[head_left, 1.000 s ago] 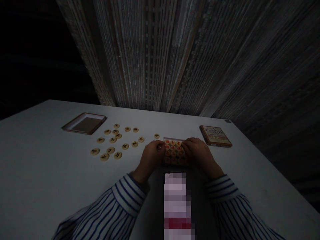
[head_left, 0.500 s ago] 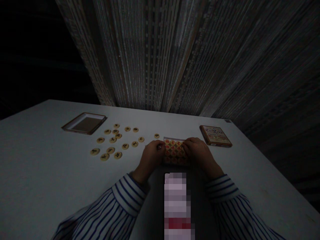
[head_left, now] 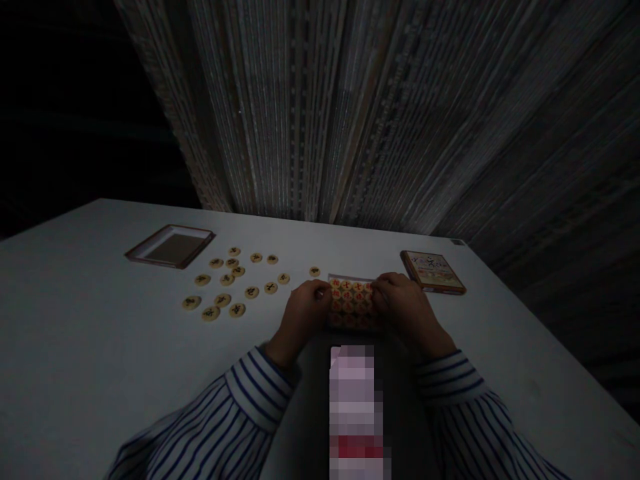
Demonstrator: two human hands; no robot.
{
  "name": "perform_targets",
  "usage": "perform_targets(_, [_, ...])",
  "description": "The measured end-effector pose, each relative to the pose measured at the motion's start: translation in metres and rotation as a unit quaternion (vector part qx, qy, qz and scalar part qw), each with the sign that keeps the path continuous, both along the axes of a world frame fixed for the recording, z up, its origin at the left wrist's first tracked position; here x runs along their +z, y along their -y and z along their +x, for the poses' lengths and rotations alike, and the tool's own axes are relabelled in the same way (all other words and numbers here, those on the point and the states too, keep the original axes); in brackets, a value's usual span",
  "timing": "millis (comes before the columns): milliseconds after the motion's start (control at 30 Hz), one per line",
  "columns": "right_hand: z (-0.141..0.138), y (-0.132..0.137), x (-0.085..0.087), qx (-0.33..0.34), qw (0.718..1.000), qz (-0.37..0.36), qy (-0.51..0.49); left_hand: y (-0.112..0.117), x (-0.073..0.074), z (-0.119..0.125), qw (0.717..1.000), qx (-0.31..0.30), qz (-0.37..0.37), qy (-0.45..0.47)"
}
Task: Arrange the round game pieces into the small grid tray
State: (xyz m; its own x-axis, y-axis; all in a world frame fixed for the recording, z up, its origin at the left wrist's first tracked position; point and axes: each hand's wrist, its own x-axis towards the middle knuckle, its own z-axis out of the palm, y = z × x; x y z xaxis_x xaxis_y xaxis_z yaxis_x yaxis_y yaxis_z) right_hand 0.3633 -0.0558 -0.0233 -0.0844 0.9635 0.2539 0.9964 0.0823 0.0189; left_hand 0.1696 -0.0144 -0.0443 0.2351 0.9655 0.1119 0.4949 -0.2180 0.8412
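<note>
A small tray of round red-marked game pieces lies on the white table straight ahead of me. My left hand is curled against the tray's left side, fingertips on the pieces there. My right hand is curled against its right side, fingers pressing the edge. Both hands grip the tray between them. Several loose round pieces with black marks are scattered to the left.
An open box half lies at the far left. A printed box lid sits at the right, near the table's edge. A striped curtain hangs behind the table. A blurred patch covers the bottom centre.
My right hand has shifted slightly right, uncovering more of the red-marked pieces. The left hand has hardly moved.
</note>
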Motion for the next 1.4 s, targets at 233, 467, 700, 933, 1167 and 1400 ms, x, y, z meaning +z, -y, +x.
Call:
perform_targets(233, [-0.003,-0.001,-0.002,-0.008,1.0,0.005,0.011,0.001,0.001,0.0,1.0,0.004,0.006,-0.015])
perform_targets(467, [-0.001,-0.004,-0.001,-0.035,0.999,0.022,0.005,0.0,-0.001,0.0,1.0,0.001,0.005,-0.01])
perform_targets(700, [-0.004,-0.005,0.003,-0.05,0.999,0.002,0.008,0.001,0.001,0.0,1.0,-0.001,0.002,-0.014])
perform_targets(933, [-0.008,-0.009,0.004,-0.064,0.998,-0.003,0.01,0.001,0.001,0.001,1.0,-0.005,0.016,-0.019])
perform_targets(1167, [-0.013,-0.011,0.009,-0.086,0.996,-0.025,0.014,0.001,0.002,0.001,1.0,0.002,0.009,-0.008])
perform_targets(1400, [-0.015,-0.011,0.011,-0.09,0.995,-0.042,0.017,0.001,0.0,0.001,1.0,-0.003,0.014,-0.006])
